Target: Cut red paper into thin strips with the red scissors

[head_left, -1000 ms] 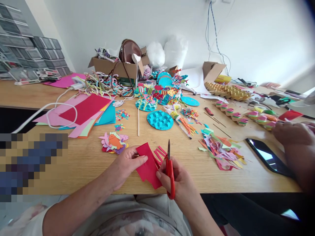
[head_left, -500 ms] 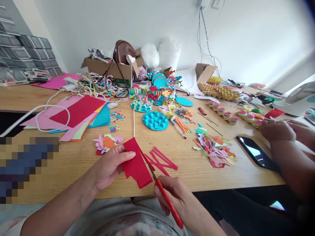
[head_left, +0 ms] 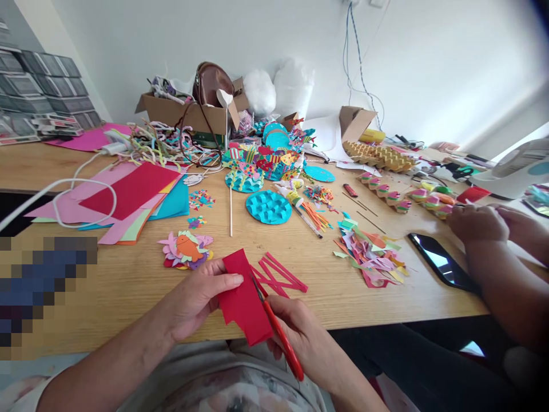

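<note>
My left hand [head_left: 195, 297] pinches a piece of red paper [head_left: 246, 303] between thumb and fingers, over the table's front edge. The paper has a stepped notch at its lower left. In my right hand [head_left: 295, 326] is a pair of scissors with red handles [head_left: 285, 346]. Its dark blades lie along the paper's right edge; whether they are parted is hard to see. Several thin red paper strips [head_left: 285, 272] lie crossed on the table just beyond the blades. Left of them is a small pile of paper fish cutouts [head_left: 186, 249].
Coloured paper sheets [head_left: 115, 191] and a white cable [head_left: 86, 183] lie at left. Blue paper discs [head_left: 268, 207] stand mid-table. Paper scraps [head_left: 371, 254] and a phone [head_left: 441, 260] are at right, where another person's hands [head_left: 480, 223] work on a pink-and-green row of shapes.
The red paper has moved slightly down and right. The scissors' blades now sit closer along its right edge, and the narrow sliver that stood off that edge no longer shows.
</note>
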A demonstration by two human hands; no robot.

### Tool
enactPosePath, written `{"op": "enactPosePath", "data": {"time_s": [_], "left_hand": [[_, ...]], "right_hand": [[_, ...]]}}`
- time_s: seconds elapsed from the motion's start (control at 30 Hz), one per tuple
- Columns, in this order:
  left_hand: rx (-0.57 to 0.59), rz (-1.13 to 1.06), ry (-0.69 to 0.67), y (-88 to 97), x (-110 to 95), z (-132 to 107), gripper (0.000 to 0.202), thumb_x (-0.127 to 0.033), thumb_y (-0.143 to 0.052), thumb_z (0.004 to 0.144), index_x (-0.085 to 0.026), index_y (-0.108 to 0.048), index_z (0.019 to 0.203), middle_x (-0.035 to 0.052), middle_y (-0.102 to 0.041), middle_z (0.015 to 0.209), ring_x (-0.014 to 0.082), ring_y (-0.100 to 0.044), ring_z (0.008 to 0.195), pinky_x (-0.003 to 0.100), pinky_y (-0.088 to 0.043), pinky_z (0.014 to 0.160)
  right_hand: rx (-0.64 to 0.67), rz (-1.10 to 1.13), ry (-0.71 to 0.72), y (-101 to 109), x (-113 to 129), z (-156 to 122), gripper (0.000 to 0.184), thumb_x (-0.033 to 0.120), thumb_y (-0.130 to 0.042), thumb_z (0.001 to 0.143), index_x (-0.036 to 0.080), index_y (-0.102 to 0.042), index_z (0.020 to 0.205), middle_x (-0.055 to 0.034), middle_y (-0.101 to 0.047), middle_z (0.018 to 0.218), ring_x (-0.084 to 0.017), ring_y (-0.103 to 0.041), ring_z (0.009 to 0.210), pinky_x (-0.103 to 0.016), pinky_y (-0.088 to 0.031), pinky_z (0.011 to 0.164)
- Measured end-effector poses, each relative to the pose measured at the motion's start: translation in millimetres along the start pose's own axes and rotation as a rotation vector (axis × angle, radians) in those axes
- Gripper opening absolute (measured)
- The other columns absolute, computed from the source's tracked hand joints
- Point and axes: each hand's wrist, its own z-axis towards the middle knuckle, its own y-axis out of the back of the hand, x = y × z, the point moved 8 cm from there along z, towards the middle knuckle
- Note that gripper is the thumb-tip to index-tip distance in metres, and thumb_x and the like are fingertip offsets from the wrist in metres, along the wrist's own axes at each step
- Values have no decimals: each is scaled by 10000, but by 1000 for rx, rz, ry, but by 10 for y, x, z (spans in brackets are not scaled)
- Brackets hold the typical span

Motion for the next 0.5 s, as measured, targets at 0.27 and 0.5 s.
{"op": "enactPosePath", "data": {"time_s": [0.27, 0.5], "left_hand": [[39, 24, 30, -13, 49, 5, 194, -187, -620, 727, -161, -678, 911, 66, -713, 814, 149, -628, 691, 240, -477, 648], [33, 24, 59, -15, 106, 3, 225, -198, -642, 703, -154, -675, 921, 76, -707, 817, 149, -617, 693, 239, -463, 641]], "right_hand": [[-33, -10, 10, 25, 10, 33, 410, 447, -347, 892, 160, -514, 651, 24, -466, 565, -96, -396, 549, -219, -249, 477], [-40, 0, 33, 32, 18, 49, 415, 461, -347, 892, 149, -548, 707, 20, -489, 618, -102, -404, 583, -219, -269, 502]]}}
